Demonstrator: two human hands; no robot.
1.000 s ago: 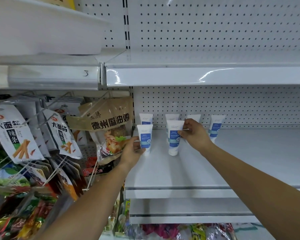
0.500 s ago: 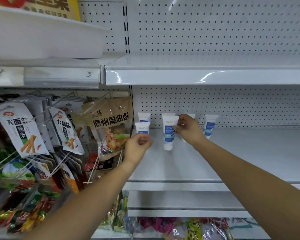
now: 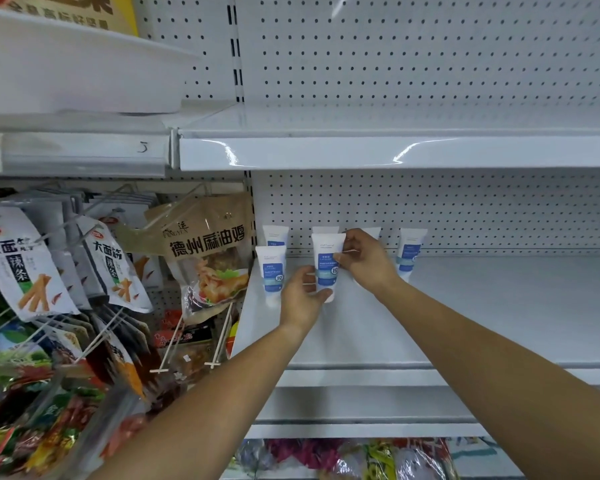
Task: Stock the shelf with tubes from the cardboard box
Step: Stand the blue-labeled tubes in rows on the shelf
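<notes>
Several white tubes with blue labels stand cap-down on the white shelf point(image 3: 465, 317). Both hands hold the front middle tube point(image 3: 327, 259): my right hand point(image 3: 364, 261) pinches its upper right edge, and my left hand point(image 3: 303, 296) cups its lower part and cap. A front left tube point(image 3: 272, 271) stands free beside my left hand. Behind are a back left tube point(image 3: 275, 235), one hidden mostly by the held tube, another behind my right hand, and a back right tube point(image 3: 409, 252). The cardboard box is out of view.
Snack bags point(image 3: 208, 251) hang on pegs left of the shelf, close to my left forearm. An upper shelf point(image 3: 395, 150) overhangs the tubes. The pegboard back wall point(image 3: 465, 209) stands behind them. More packets point(image 3: 343, 455) lie on a lower level.
My left hand let go of the front left tube and moved right to the middle tube's base. My right hand kept its pinch on that tube.
</notes>
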